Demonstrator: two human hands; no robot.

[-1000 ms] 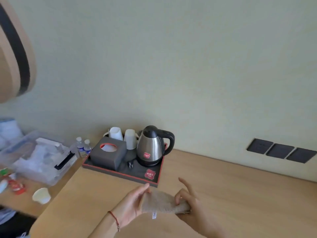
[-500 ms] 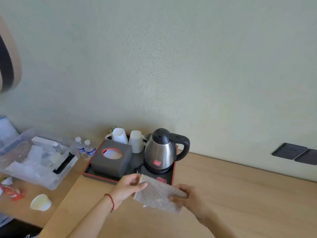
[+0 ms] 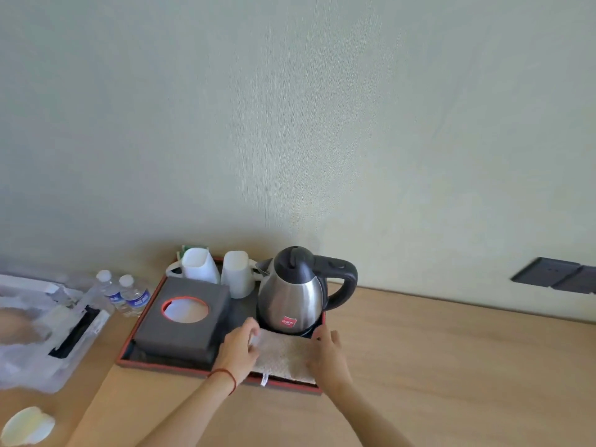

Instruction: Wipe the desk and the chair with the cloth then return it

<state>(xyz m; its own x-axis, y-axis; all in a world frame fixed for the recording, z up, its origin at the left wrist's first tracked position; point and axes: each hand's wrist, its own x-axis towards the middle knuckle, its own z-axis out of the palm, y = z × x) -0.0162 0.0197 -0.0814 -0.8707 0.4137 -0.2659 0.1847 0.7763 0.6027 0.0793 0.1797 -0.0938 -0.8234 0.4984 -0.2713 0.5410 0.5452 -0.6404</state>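
Note:
A folded beige textured cloth [image 3: 283,354] lies flat in the front right corner of a black tray with a red rim [image 3: 154,366], just in front of the kettle. My left hand [image 3: 238,351] rests on the cloth's left edge and my right hand [image 3: 327,353] on its right edge, both holding it down. The tray stands on the light wooden desk [image 3: 451,375] against the wall. No chair is in view.
On the tray stand a steel kettle [image 3: 293,298], a grey tissue box [image 3: 183,317] and two white cups [image 3: 200,264]. Two small water bottles [image 3: 125,295], a clear plastic box [image 3: 42,333] and a small white dish [image 3: 29,425] lie left. Dark wall sockets [image 3: 558,277] sit right.
Both hands carried the cloth forward from above the desk and laid it flat on the tray in front of the kettle. The view shifted closer to the tray.

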